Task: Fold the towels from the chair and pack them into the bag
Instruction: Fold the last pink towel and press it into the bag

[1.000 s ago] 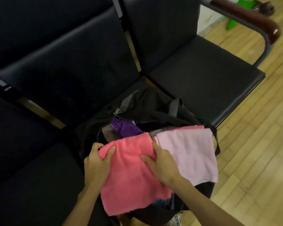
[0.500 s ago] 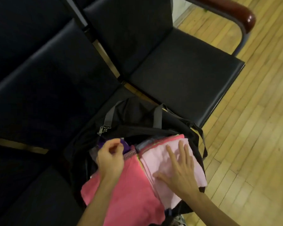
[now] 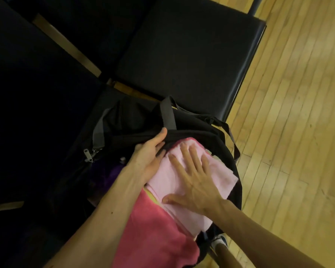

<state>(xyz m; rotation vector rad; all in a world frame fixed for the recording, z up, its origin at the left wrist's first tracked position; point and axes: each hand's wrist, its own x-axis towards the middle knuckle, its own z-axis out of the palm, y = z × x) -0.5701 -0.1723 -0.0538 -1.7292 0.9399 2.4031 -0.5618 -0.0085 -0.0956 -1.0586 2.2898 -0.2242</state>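
One purple cloth (image 3: 106,176) lies deep in the single black fabric bag (image 3: 201,130), whose rim my left grip (image 3: 149,155) clasps open, one coral-pink terry towel (image 3: 155,229) overhangs its mouth, and my right grip (image 3: 195,182), released flat, presses one pale pink folded towel (image 3: 220,171) inside, best pushed evenly downward to preserve folds.

- Bag (image 3: 201,132) on chair (image 3: 182,55); floor (image 3: 288,113) to its right.
- Far towel (image 3: 217,171) in bag mouth, right of near towel (image 3: 153,229).
- Near towel extends past bag's near edge.
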